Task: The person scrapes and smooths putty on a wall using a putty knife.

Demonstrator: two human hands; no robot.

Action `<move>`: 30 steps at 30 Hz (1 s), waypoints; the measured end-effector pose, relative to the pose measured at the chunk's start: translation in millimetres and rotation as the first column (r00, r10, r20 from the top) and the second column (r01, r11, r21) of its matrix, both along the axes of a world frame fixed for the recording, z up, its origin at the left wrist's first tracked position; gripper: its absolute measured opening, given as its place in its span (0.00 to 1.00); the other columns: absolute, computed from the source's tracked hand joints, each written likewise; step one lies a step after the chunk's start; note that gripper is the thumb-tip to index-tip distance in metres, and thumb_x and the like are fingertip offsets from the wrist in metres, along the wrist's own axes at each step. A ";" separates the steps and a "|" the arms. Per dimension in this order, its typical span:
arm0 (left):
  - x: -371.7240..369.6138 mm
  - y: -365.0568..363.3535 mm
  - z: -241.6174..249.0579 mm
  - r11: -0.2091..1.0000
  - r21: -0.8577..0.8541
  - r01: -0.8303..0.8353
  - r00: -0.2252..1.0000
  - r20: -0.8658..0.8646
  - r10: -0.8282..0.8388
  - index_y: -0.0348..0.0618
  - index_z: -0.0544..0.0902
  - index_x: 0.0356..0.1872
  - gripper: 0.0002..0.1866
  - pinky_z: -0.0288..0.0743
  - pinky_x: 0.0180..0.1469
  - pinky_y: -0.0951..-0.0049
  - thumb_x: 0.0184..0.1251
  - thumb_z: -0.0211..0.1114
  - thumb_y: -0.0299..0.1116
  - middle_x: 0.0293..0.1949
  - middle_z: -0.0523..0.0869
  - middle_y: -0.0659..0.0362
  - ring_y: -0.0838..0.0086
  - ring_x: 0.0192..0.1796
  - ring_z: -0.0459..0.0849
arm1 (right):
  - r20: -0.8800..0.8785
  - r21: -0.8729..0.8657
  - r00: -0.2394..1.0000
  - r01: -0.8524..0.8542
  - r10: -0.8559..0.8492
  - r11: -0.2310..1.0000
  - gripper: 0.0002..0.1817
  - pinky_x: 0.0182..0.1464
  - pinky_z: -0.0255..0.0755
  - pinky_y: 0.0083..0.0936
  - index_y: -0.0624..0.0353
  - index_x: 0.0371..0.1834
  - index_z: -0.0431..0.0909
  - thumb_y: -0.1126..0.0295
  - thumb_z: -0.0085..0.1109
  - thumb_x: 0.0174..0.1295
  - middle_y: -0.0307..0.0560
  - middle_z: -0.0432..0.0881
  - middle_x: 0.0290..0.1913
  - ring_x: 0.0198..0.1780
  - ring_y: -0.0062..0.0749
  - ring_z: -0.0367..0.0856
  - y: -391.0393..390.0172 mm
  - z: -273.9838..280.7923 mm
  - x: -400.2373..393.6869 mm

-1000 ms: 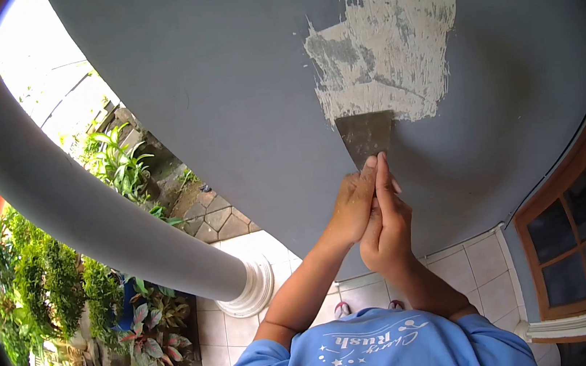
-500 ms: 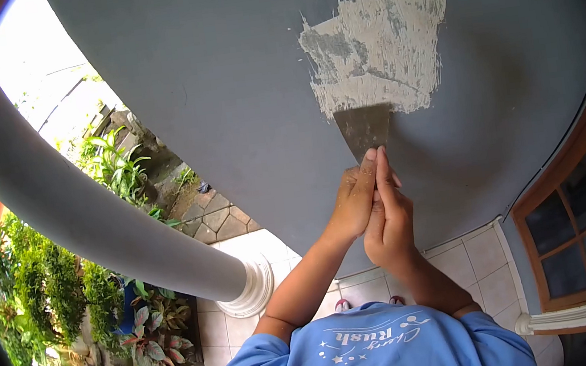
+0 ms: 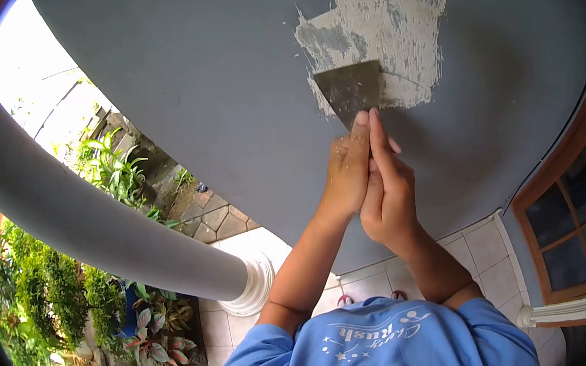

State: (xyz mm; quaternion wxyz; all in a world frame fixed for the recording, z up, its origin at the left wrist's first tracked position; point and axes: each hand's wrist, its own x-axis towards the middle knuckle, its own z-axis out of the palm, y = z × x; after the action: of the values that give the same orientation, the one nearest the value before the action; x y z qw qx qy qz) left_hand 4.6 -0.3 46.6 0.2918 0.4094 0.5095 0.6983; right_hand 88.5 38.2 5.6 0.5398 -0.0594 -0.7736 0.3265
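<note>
A wide metal scraper (image 3: 352, 89) lies with its blade over the lower left of a rough whitish patch (image 3: 399, 31) on the grey wall (image 3: 225, 103). Both hands are closed round its handle, which they hide. My left hand (image 3: 347, 169) is on the left side, thumb pointing up toward the blade. My right hand (image 3: 390, 197) presses against it from the right, a finger stretched up along the scraper. Small pale flecks dot my left hand. Bare grey streaks show through the patch.
A grey round column (image 3: 114, 219) with a white base (image 3: 251, 287) stands at the left, before green plants (image 3: 49, 286) and stone paving. At the right is a wood-framed window (image 3: 579, 221). Pale floor tiles (image 3: 488, 254) run below the wall.
Both hands and the scraper have moved up, so the blade has gone from the patch's lower edge to over its lower left part. The grip looks the same.
</note>
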 end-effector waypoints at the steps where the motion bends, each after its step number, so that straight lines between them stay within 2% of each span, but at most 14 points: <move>1: -0.7 -3.3 -2.7 0.999 -0.030 0.014 0.998 -0.069 -0.016 0.38 0.85 0.28 0.34 0.70 0.31 0.75 0.85 0.42 0.54 0.20 0.81 0.61 0.80 0.25 0.75 | -0.008 0.011 1.000 -0.001 0.002 1.000 0.34 0.68 0.70 0.46 0.78 0.78 0.52 0.79 0.41 0.67 0.77 0.73 0.66 0.67 0.72 0.74 1.0 3.1 -1.5; 3: -4.3 -9.1 -17.0 0.997 -0.066 0.039 0.973 -0.224 -0.053 0.38 0.83 0.29 0.33 0.74 0.33 0.76 0.86 0.42 0.53 0.22 0.83 0.57 0.77 0.27 0.81 | -0.022 0.100 0.997 0.081 -0.079 0.992 0.34 0.69 0.70 0.46 0.78 0.78 0.52 0.79 0.41 0.67 0.78 0.72 0.67 0.67 0.73 0.73 -6.8 -5.7 7.2; 4: -1.7 -5.1 -43.0 0.986 -0.147 0.078 0.996 -0.039 -0.085 0.39 0.85 0.28 0.35 0.68 0.29 0.74 0.85 0.41 0.56 0.19 0.79 0.61 0.80 0.24 0.72 | 0.028 0.077 0.994 0.105 -0.107 0.992 0.34 0.68 0.70 0.47 0.78 0.78 0.52 0.78 0.42 0.67 0.78 0.72 0.67 0.67 0.73 0.73 -10.8 -20.9 11.8; 7: -4.0 8.2 -61.2 0.987 -0.126 0.103 0.995 0.004 -0.103 0.39 0.85 0.27 0.36 0.67 0.29 0.75 0.85 0.41 0.55 0.18 0.78 0.62 0.79 0.23 0.71 | 0.043 -0.006 0.985 0.165 -0.165 0.986 0.33 0.70 0.67 0.44 0.78 0.78 0.53 0.80 0.37 0.67 0.76 0.77 0.63 0.64 0.65 0.79 -7.3 -32.1 4.7; 8: 0.4 4.6 -64.0 0.987 -0.124 0.101 0.995 0.006 -0.101 0.39 0.85 0.27 0.36 0.68 0.29 0.75 0.85 0.41 0.55 0.18 0.78 0.62 0.79 0.23 0.71 | 0.111 -0.104 0.988 0.121 -0.109 0.987 0.33 0.71 0.67 0.45 0.79 0.77 0.53 0.80 0.37 0.67 0.76 0.77 0.63 0.64 0.66 0.79 -8.5 -30.2 9.5; 11: 7.9 2.4 -42.4 0.990 -0.106 0.098 0.995 -0.023 -0.101 0.38 0.85 0.27 0.36 0.68 0.30 0.76 0.85 0.41 0.55 0.18 0.79 0.62 0.80 0.22 0.72 | 0.018 0.038 0.997 0.073 -0.074 0.997 0.33 0.68 0.70 0.48 0.82 0.77 0.52 0.76 0.41 0.69 0.79 0.72 0.67 0.67 0.75 0.73 -0.9 -34.6 15.7; 17: 13.3 3.6 -37.0 0.993 -0.073 0.090 0.995 -0.038 -0.093 0.38 0.85 0.27 0.35 0.68 0.30 0.76 0.85 0.42 0.54 0.18 0.80 0.62 0.80 0.22 0.72 | 0.053 -0.021 0.996 0.077 -0.076 0.997 0.32 0.69 0.70 0.48 0.81 0.76 0.53 0.77 0.40 0.69 0.77 0.72 0.68 0.67 0.73 0.73 -7.6 -20.5 22.0; 19: 23.4 -0.9 -25.3 0.995 -0.068 0.068 0.998 -0.004 -0.068 0.38 0.85 0.26 0.35 0.68 0.29 0.76 0.85 0.42 0.54 0.18 0.79 0.62 0.80 0.22 0.72 | 0.043 0.040 0.995 0.083 -0.085 0.996 0.31 0.69 0.69 0.46 0.80 0.77 0.54 0.78 0.37 0.70 0.78 0.73 0.67 0.67 0.69 0.75 -4.6 -5.5 29.2; 20: 23.7 -2.4 -29.2 0.995 -0.070 0.065 0.998 0.005 -0.065 0.38 0.85 0.26 0.35 0.68 0.29 0.77 0.85 0.42 0.55 0.18 0.78 0.63 0.81 0.22 0.72 | 0.039 0.063 0.995 0.086 -0.089 0.994 0.31 0.69 0.69 0.44 0.80 0.77 0.54 0.79 0.36 0.70 0.78 0.73 0.66 0.67 0.67 0.76 -6.6 -3.3 32.1; 23: 15.5 5.7 -50.8 0.997 -0.067 0.041 0.999 -0.005 -0.042 0.38 0.85 0.26 0.35 0.67 0.28 0.77 0.85 0.43 0.55 0.17 0.77 0.64 0.82 0.22 0.72 | -0.016 0.020 1.000 0.026 -0.026 0.999 0.32 0.69 0.70 0.46 0.81 0.77 0.53 0.79 0.40 0.68 0.77 0.73 0.66 0.68 0.71 0.74 2.3 -34.7 20.6; 26: 3.8 13.6 -54.0 0.997 -0.065 -0.029 0.998 -0.056 0.025 0.39 0.86 0.27 0.35 0.66 0.27 0.78 0.85 0.44 0.56 0.16 0.75 0.66 0.84 0.22 0.71 | -0.079 0.058 0.996 0.043 -0.038 0.997 0.32 0.67 0.72 0.45 0.79 0.77 0.54 0.78 0.40 0.69 0.76 0.74 0.66 0.67 0.69 0.75 13.2 -25.7 3.4; 28: -1.4 16.3 -20.0 0.999 -0.030 -0.026 0.999 -0.035 0.025 0.39 0.86 0.27 0.35 0.66 0.27 0.78 0.85 0.44 0.56 0.16 0.74 0.66 0.84 0.21 0.71 | -0.081 0.039 0.997 -0.014 0.017 0.999 0.32 0.66 0.73 0.45 0.77 0.78 0.53 0.77 0.40 0.70 0.75 0.74 0.67 0.66 0.69 0.76 19.1 -13.7 -5.8; 30: -3.2 12.0 -0.9 1.000 -0.026 0.001 1.000 0.005 -0.001 0.39 0.86 0.26 0.36 0.66 0.28 0.78 0.84 0.44 0.58 0.16 0.74 0.66 0.83 0.22 0.72 | -0.070 0.077 0.998 0.009 -0.004 0.997 0.33 0.66 0.73 0.46 0.76 0.78 0.53 0.78 0.40 0.69 0.76 0.74 0.66 0.66 0.71 0.75 14.5 -2.3 -2.4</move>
State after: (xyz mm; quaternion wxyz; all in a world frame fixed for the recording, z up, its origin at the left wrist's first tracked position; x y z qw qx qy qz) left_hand 1.4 11.6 45.7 0.2988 0.4038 0.5178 0.6925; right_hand 86.1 52.7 3.3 0.5693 -0.0295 -0.7663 0.2963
